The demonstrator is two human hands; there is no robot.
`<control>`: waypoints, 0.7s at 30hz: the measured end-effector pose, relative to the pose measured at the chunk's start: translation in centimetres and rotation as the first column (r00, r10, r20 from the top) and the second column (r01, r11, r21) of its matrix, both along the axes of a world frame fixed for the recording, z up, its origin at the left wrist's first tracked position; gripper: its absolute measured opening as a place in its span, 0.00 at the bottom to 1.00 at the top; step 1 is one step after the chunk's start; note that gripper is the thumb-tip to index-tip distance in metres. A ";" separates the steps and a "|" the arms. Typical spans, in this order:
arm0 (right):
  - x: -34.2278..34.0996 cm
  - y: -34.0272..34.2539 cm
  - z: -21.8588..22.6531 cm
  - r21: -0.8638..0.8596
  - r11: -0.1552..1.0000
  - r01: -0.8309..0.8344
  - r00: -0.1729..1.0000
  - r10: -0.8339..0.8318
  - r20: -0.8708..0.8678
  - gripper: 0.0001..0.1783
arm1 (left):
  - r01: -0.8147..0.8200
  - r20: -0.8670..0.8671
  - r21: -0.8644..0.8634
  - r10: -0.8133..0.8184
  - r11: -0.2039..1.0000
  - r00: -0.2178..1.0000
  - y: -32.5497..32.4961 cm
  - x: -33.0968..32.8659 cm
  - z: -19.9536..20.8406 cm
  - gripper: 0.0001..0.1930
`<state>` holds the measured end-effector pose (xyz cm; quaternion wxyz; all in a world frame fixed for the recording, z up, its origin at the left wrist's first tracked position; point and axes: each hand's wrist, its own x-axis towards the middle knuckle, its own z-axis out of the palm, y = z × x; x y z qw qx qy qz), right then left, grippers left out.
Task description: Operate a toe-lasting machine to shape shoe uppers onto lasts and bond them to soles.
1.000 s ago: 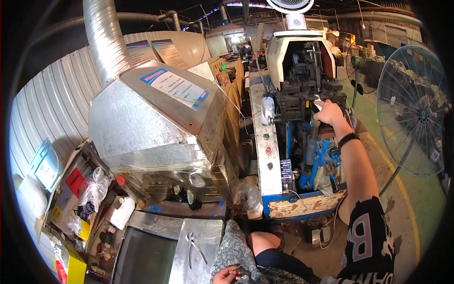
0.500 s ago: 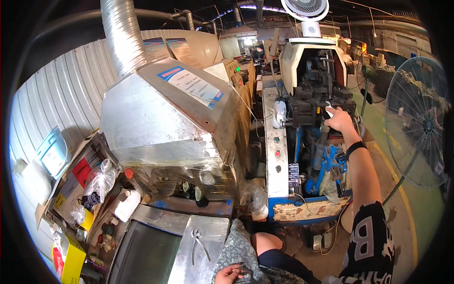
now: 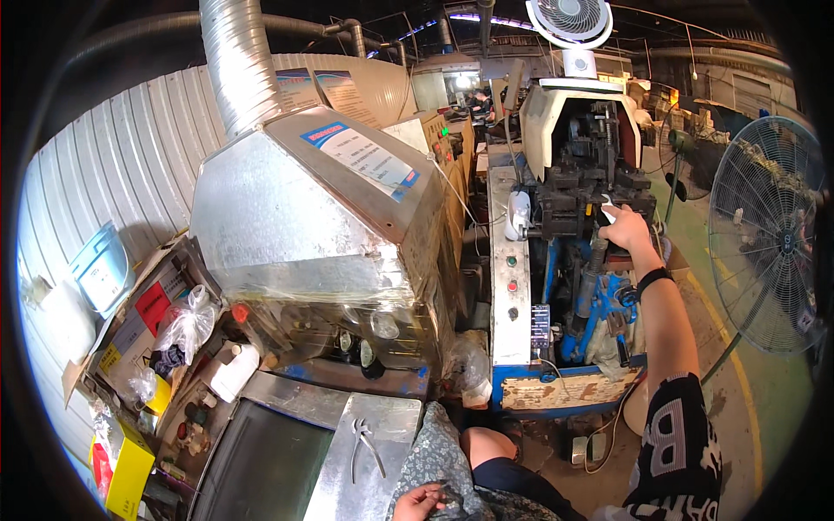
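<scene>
My right hand (image 3: 627, 229) reaches out to the dark metal machine (image 3: 565, 204) on the right, its fingers closed around a small silver open-end wrench (image 3: 607, 208). The wrench's forked end points up at the front of the machine's block; whether it touches is too small to tell. My left hand (image 3: 418, 503) rests low at my lap against a patterned grey apron (image 3: 437, 456). Its fingers are curled together, and what lies between them, if anything, is hidden. Silver pliers (image 3: 366, 447) lie on the metal plate (image 3: 391, 412) left of my lap.
A large metal hood (image 3: 295, 217) with a duct fills the middle left. The machine's control panel (image 3: 511, 304) has several buttons. A big floor fan (image 3: 769, 234) stands at far right, a small white fan (image 3: 569, 22) atop the machine. Cartons and a white jug (image 3: 233, 369) crowd the left.
My right hand stays at the machine front with the wrench, which sits at a slightly different angle. The whole view has shifted a little; my left hand looks unchanged.
</scene>
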<state>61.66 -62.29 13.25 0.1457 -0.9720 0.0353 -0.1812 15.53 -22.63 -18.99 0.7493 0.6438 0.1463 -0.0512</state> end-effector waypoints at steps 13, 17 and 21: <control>-4.1 -1.2 -4.3 -0.158 0.987 0.000 0.996 0.014 0.091 0.43 | 0.065 0.048 -0.062 -0.062 0.996 0.997 0.7 -0.2 -1.0 0.15; -7.3 -0.4 -6.2 -0.213 0.973 0.088 0.992 -0.067 0.103 0.47 | 0.085 0.064 -0.045 -0.082 0.995 0.995 0.3 -0.5 -0.8 0.15; -10.0 -0.7 -8.7 -0.107 0.991 -0.083 0.912 0.119 0.393 0.42 | 0.069 0.109 0.001 -0.069 0.998 0.992 0.1 -1.0 -0.2 0.14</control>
